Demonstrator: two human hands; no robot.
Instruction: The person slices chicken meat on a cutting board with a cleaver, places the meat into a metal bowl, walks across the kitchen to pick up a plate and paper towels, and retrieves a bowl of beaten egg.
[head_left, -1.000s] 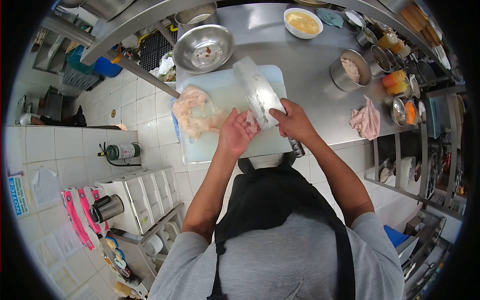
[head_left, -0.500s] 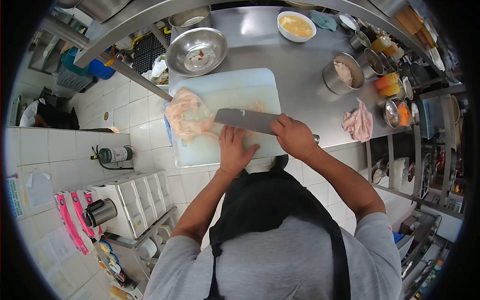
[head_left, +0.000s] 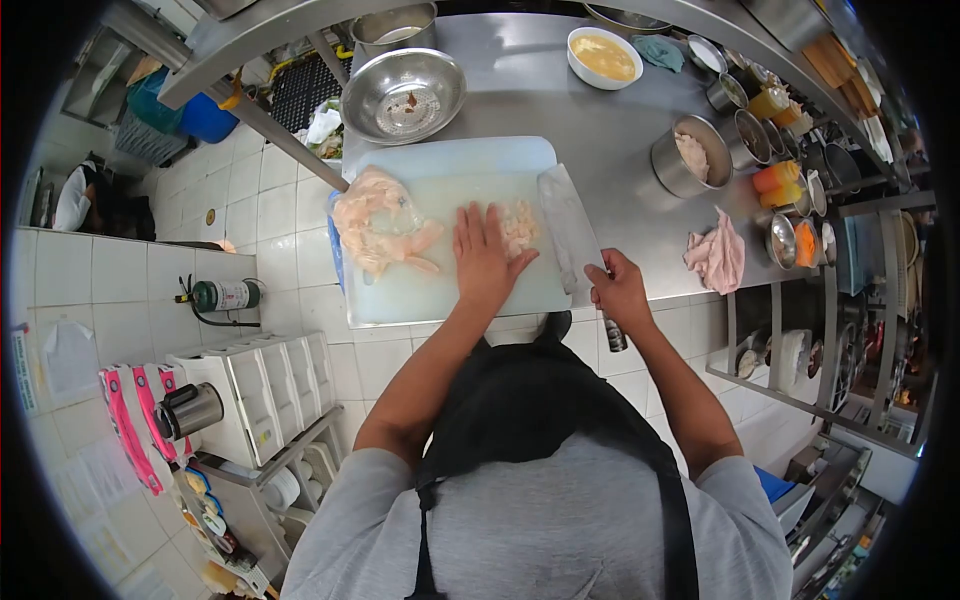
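My right hand (head_left: 620,290) grips the handle of a cleaver (head_left: 566,228), whose broad blade lies along the right edge of the cutting board (head_left: 470,160). My left hand (head_left: 483,255) is flat on the board with fingers stretched out and holds nothing. Small chopped pieces of pale raw meat (head_left: 520,228), which looks like chicken, sit between that hand and the blade. A larger heap of the raw meat (head_left: 372,218) spreads over the board's left side, with a few strips reaching toward my left hand.
Behind the board stands a steel bowl (head_left: 403,97). A white bowl of yellow liquid (head_left: 605,58), a steel pot with pale meat (head_left: 692,155) and a pink cloth (head_left: 716,252) are on the steel counter (head_left: 520,95). Sauce bottles (head_left: 778,184) line the right; a shelf rail overhangs the back.
The cleaver has moved right, off the meat to the board's right edge, its blade turned to point away from me. My left hand has moved forward and right, beside the chopped pieces.
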